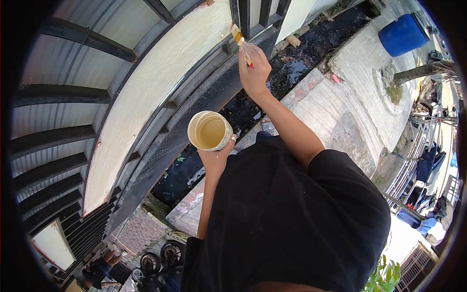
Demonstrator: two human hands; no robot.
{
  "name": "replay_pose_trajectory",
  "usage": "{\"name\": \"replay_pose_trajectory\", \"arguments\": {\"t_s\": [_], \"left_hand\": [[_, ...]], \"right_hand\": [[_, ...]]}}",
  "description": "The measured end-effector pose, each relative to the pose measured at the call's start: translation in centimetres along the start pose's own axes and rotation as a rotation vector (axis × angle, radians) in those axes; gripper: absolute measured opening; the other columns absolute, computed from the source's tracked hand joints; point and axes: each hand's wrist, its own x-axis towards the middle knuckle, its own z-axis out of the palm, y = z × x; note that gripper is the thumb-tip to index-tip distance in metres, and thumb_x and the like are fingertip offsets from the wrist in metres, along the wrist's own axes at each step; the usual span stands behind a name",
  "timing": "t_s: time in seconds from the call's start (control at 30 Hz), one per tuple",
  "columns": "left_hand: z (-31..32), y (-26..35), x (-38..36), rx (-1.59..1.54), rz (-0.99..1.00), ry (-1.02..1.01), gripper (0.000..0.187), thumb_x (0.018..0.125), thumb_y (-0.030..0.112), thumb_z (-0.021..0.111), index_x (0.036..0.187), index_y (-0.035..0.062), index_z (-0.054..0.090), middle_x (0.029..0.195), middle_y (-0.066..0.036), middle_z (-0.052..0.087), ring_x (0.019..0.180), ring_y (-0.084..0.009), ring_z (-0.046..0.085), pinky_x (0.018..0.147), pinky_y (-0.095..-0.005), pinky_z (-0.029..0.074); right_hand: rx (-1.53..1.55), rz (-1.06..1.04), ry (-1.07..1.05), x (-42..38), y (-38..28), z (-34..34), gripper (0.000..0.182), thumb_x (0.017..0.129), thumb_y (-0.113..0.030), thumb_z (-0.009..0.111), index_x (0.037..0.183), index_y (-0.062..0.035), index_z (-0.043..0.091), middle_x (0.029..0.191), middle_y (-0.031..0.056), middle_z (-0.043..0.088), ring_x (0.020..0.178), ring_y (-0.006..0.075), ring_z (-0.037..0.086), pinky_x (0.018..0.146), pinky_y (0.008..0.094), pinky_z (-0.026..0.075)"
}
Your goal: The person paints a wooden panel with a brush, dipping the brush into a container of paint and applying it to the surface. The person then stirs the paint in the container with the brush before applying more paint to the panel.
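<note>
My right hand (255,70) is closed around the handle of a paintbrush (237,36), its bristles right at the end of a long cream-coloured panel (160,73) beside dark metal bars. Wet-looking streaks run along the panel's face. Lower down, my left hand (214,158) grips a cream tub (198,130) from below and the side. Yellowish liquid lies inside the tub, and its open mouth faces up toward me.
A ditch of dark water (292,73) runs between the fence (63,95) and the concrete paving (360,102). On the paving stands a blue barrel (403,35). Parked motorcycles (163,260) and another person (99,270) are at the lower left. Clothes (428,160) hang on a rack at right.
</note>
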Motion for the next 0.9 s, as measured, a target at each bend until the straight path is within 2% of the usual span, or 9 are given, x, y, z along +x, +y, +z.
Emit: {"name": "replay_pose_trajectory", "arguments": {"t_s": [0.03,0.17,0.43,0.53,0.63,0.77,0.83,0.9], "left_hand": [[0.0,-0.1,0.1,-0.006,0.0,-0.013,0.057,0.082,0.004,0.091,0.131,-0.0001,0.064,0.122,-0.009,0.071,0.113,-0.0198,0.069,0.105,-0.0377,0.053],[0.1,0.3,0.1,-0.001,0.023,0.015,0.055,0.082,0.004,0.091,0.13,-0.0001,0.064,0.121,-0.009,0.072,0.113,-0.0196,0.07,0.105,-0.0374,0.053],[0.0,-0.1,0.3,-0.031,0.025,0.018,0.052,0.082,0.003,0.09,0.128,-0.0007,0.066,0.12,-0.009,0.072,0.111,-0.0191,0.07,0.104,-0.0364,0.053],[0.1,-0.1,0.5,-0.038,0.014,0.017,0.051,0.082,0.002,0.09,0.127,-0.0009,0.066,0.119,-0.009,0.073,0.11,-0.0187,0.07,0.103,-0.036,0.053],[0.0,0.2,0.5,-0.022,0.008,0.016,0.05,0.082,0.002,0.089,0.126,-0.0009,0.067,0.118,-0.009,0.073,0.109,-0.0185,0.07,0.102,-0.0357,0.053],[0.0,0.1,0.6,-0.044,0.01,0.023,0.048,0.082,0.002,0.089,0.125,-0.0008,0.068,0.117,-0.009,0.073,0.108,-0.0185,0.07,0.102,-0.036,0.053],[0.0,0.2,0.7,-0.034,0.021,0.04,0.047,0.082,0.002,0.09,0.124,-0.001,0.068,0.117,-0.009,0.074,0.108,-0.0185,0.07,0.102,-0.0362,0.053],[0.1,0.3,0.7,-0.043,0.036,0.043,0.045,0.082,0.004,0.091,0.121,-0.0008,0.069,0.114,-0.008,0.075,0.105,-0.018,0.071,0.098,-0.0354,0.055]], "right_hand": [[-0.02,-0.066,-0.024,0.0,0.3,0.0,0.021,0.095,0.0,0.077,0.115,0.0039,0.076,0.108,0.0203,0.077,0.092,0.0341,0.076,0.083,0.0387,0.062],[-0.05,-0.093,-0.071,0.0,0.7,-0.3,0.021,0.094,0.0,0.077,0.115,0.0028,0.075,0.11,0.0189,0.075,0.092,0.0349,0.077,0.081,0.0417,0.063],[-0.137,-0.025,-0.267,2.9,0.1,-0.4,0.016,0.093,-0.004,0.076,0.107,0.0024,0.077,0.103,0.0198,0.076,0.085,0.037,0.076,0.075,0.0419,0.062],[-0.134,0.034,-0.317,3.8,0.2,0.2,0.018,0.091,-0.004,0.078,0.108,0.0011,0.079,0.104,0.0189,0.077,0.089,0.0369,0.077,0.081,0.0406,0.062],[-0.087,-0.012,-0.215,4.4,-0.3,0.8,0.017,0.091,-0.004,0.077,0.107,0.0018,0.078,0.103,0.0194,0.078,0.089,0.0372,0.077,0.081,0.0409,0.062],[-0.048,-0.035,-0.18,3.9,-1.4,0.1,0.017,0.092,-0.005,0.077,0.107,0.0024,0.078,0.103,0.02,0.078,0.088,0.0375,0.077,0.082,0.0411,0.062],[-0.091,0.061,-0.202,3.1,-1.1,0.2,0.017,0.091,-0.005,0.078,0.106,0.003,0.078,0.102,0.0204,0.078,0.088,0.0369,0.077,0.081,0.0409,0.062],[-0.089,0.056,-0.196,3.3,-0.5,1.0,0.016,0.091,-0.004,0.078,0.106,0.0032,0.078,0.102,0.0209,0.078,0.088,0.0367,0.078,0.081,0.0405,0.062]]}}
